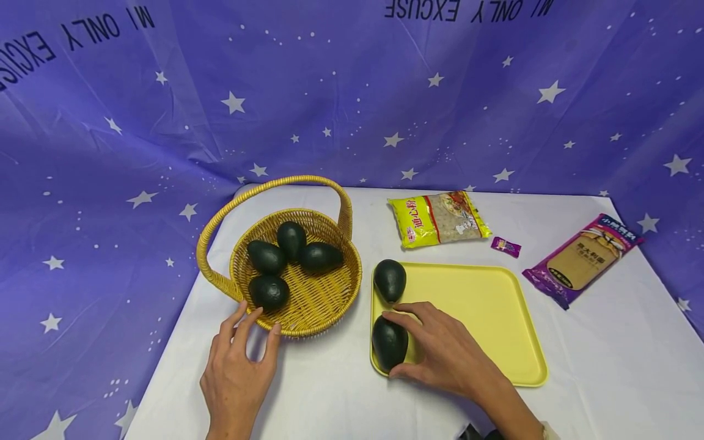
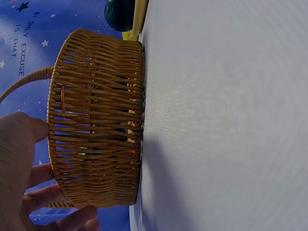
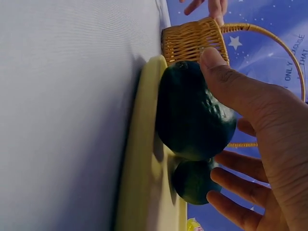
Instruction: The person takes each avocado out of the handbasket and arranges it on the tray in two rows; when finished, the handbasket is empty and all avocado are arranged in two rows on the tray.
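Observation:
In the head view a wicker basket [image 1: 352, 269] holds several dark green avocados, one avocado [image 1: 269, 293] lying near its front left rim. My left hand [image 1: 236, 366] rests spread fingertips on that rim; the left wrist view shows the thumb against the basket's edge [image 2: 53, 96]. My right hand [image 1: 440, 348] grips an avocado [image 1: 389, 343] at the front left corner of the yellow tray [image 1: 484, 318], thumb at one end and fingers at the other. Behind it on the tray lies another avocado [image 1: 390, 281], partly hidden in the right wrist view.
Beyond the tray lie a yellow food packet [image 1: 439, 219] and a small purple wrapped packet [image 1: 506, 246]. To the right is a purple noodle packet [image 1: 583, 260]. The basket's tall handle [image 1: 275, 182] arches over it. A purple star-patterned cloth [image 1: 357, 91] hangs behind the white table.

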A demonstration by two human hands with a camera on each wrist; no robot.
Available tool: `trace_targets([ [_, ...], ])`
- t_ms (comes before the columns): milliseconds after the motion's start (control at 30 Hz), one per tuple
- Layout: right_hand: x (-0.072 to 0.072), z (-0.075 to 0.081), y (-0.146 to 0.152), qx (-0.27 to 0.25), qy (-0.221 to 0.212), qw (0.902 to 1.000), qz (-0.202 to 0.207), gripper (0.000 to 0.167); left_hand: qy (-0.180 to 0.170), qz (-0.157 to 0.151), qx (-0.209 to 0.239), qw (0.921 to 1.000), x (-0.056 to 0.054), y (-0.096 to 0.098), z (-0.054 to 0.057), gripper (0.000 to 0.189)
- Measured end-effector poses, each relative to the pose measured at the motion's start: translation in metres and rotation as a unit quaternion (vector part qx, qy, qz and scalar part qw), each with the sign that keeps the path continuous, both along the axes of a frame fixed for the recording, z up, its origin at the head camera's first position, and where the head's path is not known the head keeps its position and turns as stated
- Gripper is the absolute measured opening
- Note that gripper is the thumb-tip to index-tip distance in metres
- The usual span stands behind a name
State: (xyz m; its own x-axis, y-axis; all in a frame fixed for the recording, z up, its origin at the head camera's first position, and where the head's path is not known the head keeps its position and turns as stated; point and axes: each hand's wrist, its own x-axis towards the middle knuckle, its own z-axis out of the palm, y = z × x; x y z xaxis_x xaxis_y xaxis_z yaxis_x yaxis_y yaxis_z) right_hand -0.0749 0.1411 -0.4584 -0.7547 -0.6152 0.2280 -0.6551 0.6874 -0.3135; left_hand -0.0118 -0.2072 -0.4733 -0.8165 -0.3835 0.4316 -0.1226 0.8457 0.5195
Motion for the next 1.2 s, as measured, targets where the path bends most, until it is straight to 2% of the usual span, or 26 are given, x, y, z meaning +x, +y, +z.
trace_targets([
  [267, -0.006, 0.013, -0.003, 0.022, -0.004, 0.9997, 0.004, 0.094, 0.005, -0.003, -0.002, 1.0000, 0.000, -0.001, -0.001, 0.046],
  [933, -0.033, 0.033, -0.013, -0.005, 0.088, 0.9938, 0.069, 0.073, 0.019, -0.005, -0.004, 0.9998, -0.001, -0.002, -0.001, 0.050],
  [1200, -0.038, 0.045, -0.021, -0.006, 0.090, 0.9926, 0.081, 0.066, 0.028, -0.008, 0.018, 0.9994, -0.001, -0.001, -0.001, 0.050],
])
